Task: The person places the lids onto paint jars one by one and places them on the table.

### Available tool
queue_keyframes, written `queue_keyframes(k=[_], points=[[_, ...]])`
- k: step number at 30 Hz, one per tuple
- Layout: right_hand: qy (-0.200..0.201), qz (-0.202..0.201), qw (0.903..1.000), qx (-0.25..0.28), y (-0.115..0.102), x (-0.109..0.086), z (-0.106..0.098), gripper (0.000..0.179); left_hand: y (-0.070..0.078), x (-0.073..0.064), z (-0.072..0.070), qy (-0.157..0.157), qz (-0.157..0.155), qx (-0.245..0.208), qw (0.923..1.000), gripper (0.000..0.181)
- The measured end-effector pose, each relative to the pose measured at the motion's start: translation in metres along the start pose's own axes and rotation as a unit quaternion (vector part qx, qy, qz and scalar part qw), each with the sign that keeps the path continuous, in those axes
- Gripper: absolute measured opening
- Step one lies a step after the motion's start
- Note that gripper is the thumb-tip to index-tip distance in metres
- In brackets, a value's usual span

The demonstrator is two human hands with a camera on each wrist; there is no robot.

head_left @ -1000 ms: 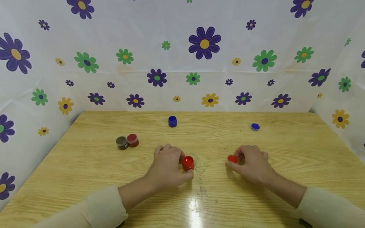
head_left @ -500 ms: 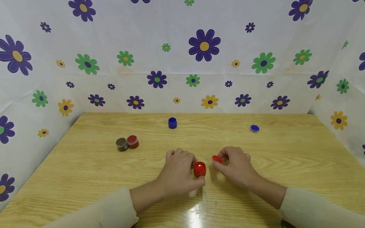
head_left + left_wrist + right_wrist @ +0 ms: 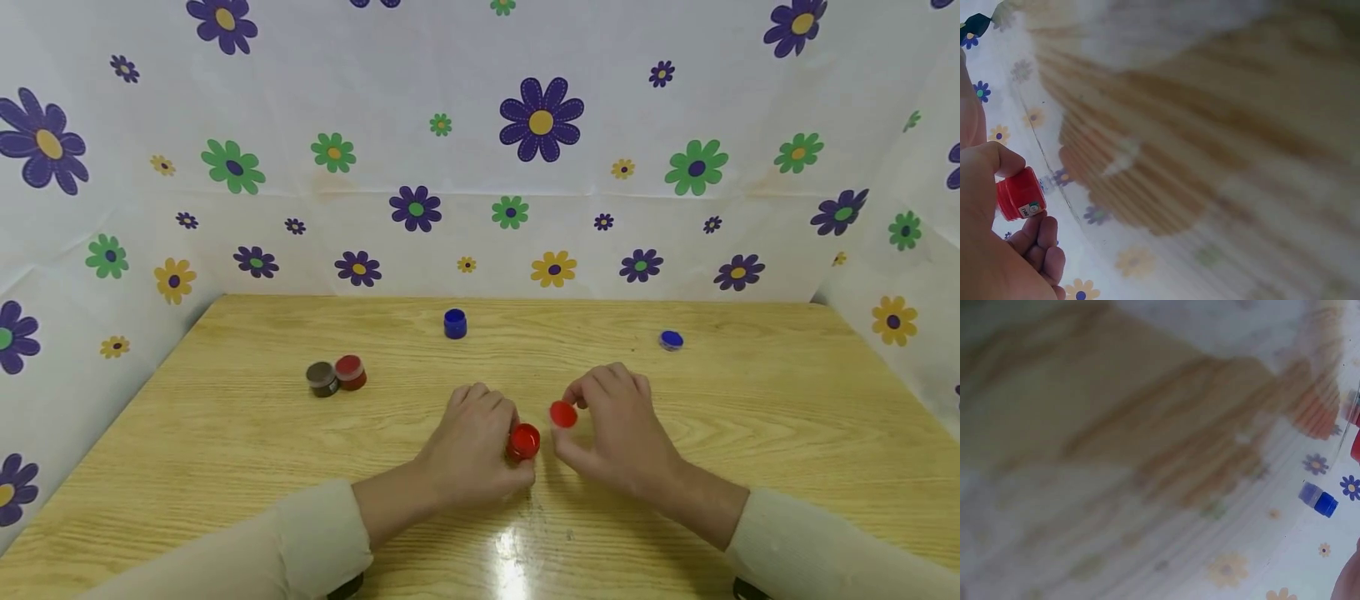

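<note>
In the head view my left hand (image 3: 472, 454) grips a small red paint jar (image 3: 524, 442), its open mouth facing up. Red paint shows inside. The left wrist view gives the jar's side with a small label (image 3: 1032, 208), thumb and fingers on either side of it. Just to the right, my right hand (image 3: 626, 437) pinches a round red lid (image 3: 563, 414) between thumb and fingers, tilted and apart from the jar. Only a sliver of the right hand (image 3: 1349, 575) appears at the edge of the right wrist view.
An uncovered blue paint jar (image 3: 454, 323) stands at the back, and a blue lid (image 3: 671, 340) lies back right. To the left, a dark brown jar (image 3: 322, 379) and a dark red jar (image 3: 350, 372) stand side by side. A flowered cloth (image 3: 465, 158) hangs behind the wooden table (image 3: 247, 442).
My left hand has carried the red jar to the right, and my right hand has brought the red lid left towards it. The lid has lately tilted, its round face turning more to the head camera.
</note>
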State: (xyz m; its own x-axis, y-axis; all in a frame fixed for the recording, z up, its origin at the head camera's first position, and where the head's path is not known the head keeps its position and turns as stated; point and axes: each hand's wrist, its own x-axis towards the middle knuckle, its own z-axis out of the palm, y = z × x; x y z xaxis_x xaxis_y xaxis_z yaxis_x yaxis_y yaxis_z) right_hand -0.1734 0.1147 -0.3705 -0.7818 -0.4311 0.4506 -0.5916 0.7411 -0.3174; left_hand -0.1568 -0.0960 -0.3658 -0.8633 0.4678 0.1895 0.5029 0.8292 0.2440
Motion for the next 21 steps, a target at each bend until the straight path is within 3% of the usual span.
queue_keyframes(k=[6, 21], points=[[0.024, -0.098, 0.9945, -0.027, 0.0036, -0.0007, 0.0009, 0.027, -0.0007, 0.0048, 0.0055, 0.028, 0.040, 0.023, 0.9986, 0.029], [0.025, -0.171, 0.9848, -0.019, 0.0012, 0.0005, 0.0051, 0.028, -0.0028, 0.0038, 0.0055, 0.070, 0.092, 0.077, 0.9903, 0.027]])
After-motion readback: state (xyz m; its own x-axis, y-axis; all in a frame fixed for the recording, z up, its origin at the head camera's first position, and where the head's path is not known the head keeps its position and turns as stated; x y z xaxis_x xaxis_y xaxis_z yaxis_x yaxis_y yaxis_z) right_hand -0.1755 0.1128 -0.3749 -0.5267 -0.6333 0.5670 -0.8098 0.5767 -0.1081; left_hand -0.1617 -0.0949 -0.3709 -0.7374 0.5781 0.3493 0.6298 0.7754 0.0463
